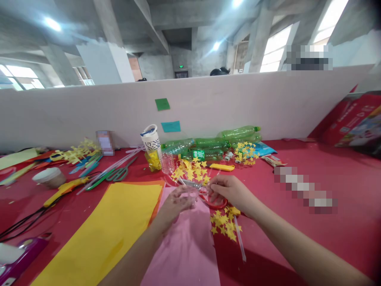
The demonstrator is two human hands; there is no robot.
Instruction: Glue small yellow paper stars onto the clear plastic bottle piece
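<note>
Over the top of the pink paper (190, 242), my left hand (178, 200) has its fingers bent round a clear plastic piece (193, 194) whose outline is hard to make out. My right hand (228, 188) is close by on the right, thumb and fingertips pinched; what lies between them is too small or clear to tell. Red-handled scissors (216, 204) lie under and between the hands, blades toward the far left. Yellow paper stars (193, 170) are heaped just beyond, and more yellow stars (224, 226) lie below my right hand beside a glue stick (240, 242).
Green plastic bottles (210, 143) lie along the partition (119, 107), near a white cup (151, 139) and a yellow cutter (222, 167). Yellow paper (110, 226), green scissors (121, 172) and a yellow glue gun (64, 188) are on the left. A red bag (351, 123) stands far right.
</note>
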